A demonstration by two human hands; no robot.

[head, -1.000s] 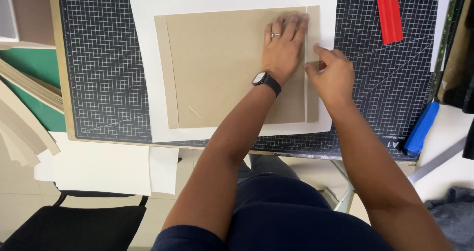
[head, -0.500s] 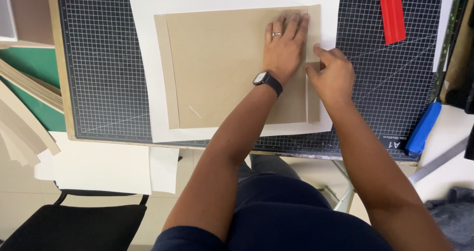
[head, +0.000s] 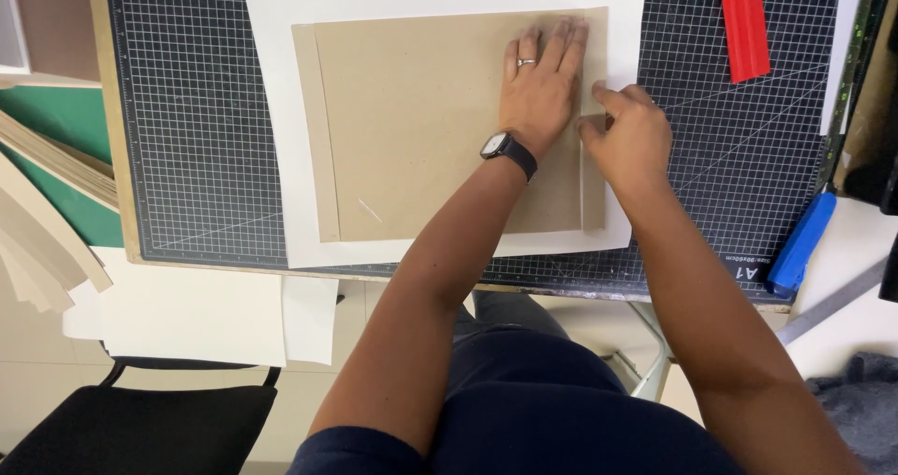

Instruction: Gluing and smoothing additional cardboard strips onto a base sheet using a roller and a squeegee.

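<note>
A large brown board [head: 421, 129] lies on a white sheet [head: 271, 110] on a dark gridded cutting mat [head: 187, 110]. My left hand [head: 543, 87], with a ring and a black wristwatch, lies flat with fingers spread on the board's right part. A narrow brown strip [head: 593, 194] runs along the board's right edge. My right hand [head: 629, 138] is beside the left one, its fingertips pinching the strip's upper part. Another narrow brown strip [head: 304, 138] lies along the board's left edge.
A red scraper [head: 745, 32] lies on the mat at the upper right. A blue-handled tool [head: 800, 244] rests off the mat's right edge. Stacked brown boards [head: 37, 204] and a green sheet [head: 56, 120] sit at the left, white papers [head: 187, 316] overhang the table front, and a black chair [head: 140, 428] stands below.
</note>
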